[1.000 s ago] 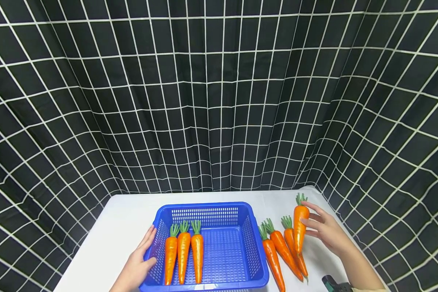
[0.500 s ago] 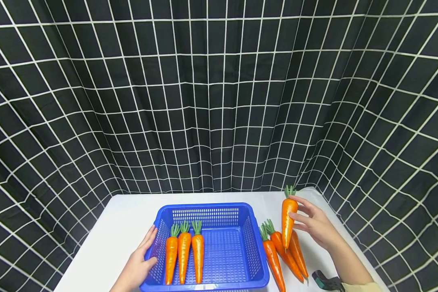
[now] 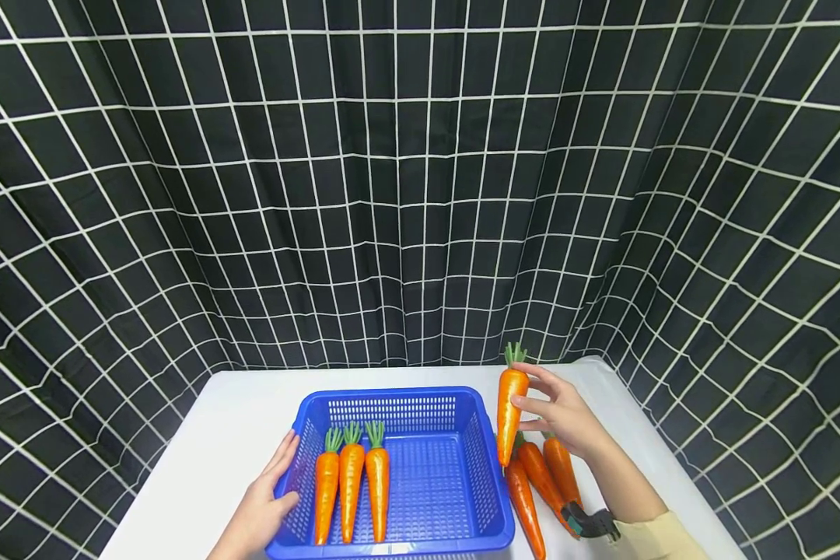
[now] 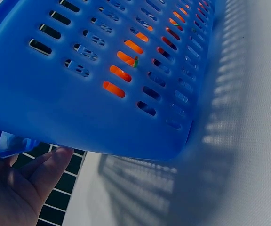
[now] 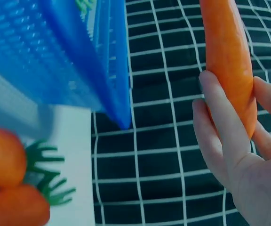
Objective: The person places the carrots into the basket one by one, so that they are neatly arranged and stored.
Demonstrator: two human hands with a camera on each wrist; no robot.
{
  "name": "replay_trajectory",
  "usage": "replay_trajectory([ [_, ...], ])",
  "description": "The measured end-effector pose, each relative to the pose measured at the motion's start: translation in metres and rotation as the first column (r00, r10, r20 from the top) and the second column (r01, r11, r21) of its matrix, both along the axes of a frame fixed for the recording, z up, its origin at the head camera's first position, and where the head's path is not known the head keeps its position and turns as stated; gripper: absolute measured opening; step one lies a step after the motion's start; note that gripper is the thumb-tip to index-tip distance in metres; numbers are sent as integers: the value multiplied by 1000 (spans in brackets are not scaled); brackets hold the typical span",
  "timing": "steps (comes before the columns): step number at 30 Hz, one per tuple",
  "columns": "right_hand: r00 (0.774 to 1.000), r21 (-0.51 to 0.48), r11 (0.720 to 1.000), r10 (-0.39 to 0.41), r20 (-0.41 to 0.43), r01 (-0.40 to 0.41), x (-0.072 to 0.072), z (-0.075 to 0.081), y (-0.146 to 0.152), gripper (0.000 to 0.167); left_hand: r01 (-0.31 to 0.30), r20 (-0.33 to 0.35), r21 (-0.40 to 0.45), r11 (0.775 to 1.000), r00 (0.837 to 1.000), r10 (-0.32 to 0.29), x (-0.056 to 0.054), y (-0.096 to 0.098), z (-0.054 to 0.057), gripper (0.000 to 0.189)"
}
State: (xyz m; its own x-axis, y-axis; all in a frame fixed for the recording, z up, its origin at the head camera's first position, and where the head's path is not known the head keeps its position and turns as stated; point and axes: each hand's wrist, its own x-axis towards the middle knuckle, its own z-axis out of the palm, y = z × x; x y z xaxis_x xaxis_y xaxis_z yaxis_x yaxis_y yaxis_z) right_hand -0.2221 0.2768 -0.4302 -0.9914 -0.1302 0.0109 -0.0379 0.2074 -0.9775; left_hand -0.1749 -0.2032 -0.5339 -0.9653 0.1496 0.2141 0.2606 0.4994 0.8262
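Note:
My right hand [image 3: 563, 412] pinches a carrot [image 3: 509, 408] between thumb and fingers, green top up, over the right rim of a blue plastic basket [image 3: 430, 494]. In the right wrist view the fingers lie around the thick end of that carrot [image 5: 229, 61]. At the basket's left side, my left hand [image 3: 260, 504] touches the rim with fairly straight fingers. In the left wrist view part of this hand [image 4: 27, 183] shows below the rim. Three carrots lie side by side in the basket's left part: a left carrot [image 3: 327, 495], a middle carrot [image 3: 351, 490] and a right carrot [image 3: 378, 490].
Right of the basket, several things lie on the white table [image 3: 252, 404]: a near carrot [image 3: 527, 513], a second carrot [image 3: 540, 478] and a third carrot [image 3: 562, 470], partly hidden by my right arm and its dark wrist strap [image 3: 588, 523]. A black gridded curtain [image 3: 420, 233] surrounds the table.
My right hand has carried the carrot left and upward, from above the loose carrots to the basket's right rim. The left hand and the carrots in the basket have stayed put.

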Motion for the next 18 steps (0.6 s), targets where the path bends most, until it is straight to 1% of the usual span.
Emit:
replay_trajectory([
  [6,999,-8,999,44,-21,-44,-7,2,-24,67,4,-1,5,1000,1000,-4,0,0,-1,87],
  [8,998,-27,998,59,-23,-59,-9,3,-31,65,5,0,8,1000,1000,-5,0,1,0,87],
  [11,994,-61,992,105,-25,-106,-12,1,-40,64,-3,16,8,1000,1000,3,1,1,1,87],
  [14,992,-85,989,121,-26,-123,-14,0,-49,62,-8,28,4,1000,1000,8,1,1,2,87],
  [15,991,-88,987,134,-27,-136,-14,0,-52,62,-8,28,3,1000,1000,8,1,1,2,87],
  [18,990,-89,986,140,-19,-141,-15,-1,-60,60,-4,20,0,1000,1000,4,1,1,2,86],
])
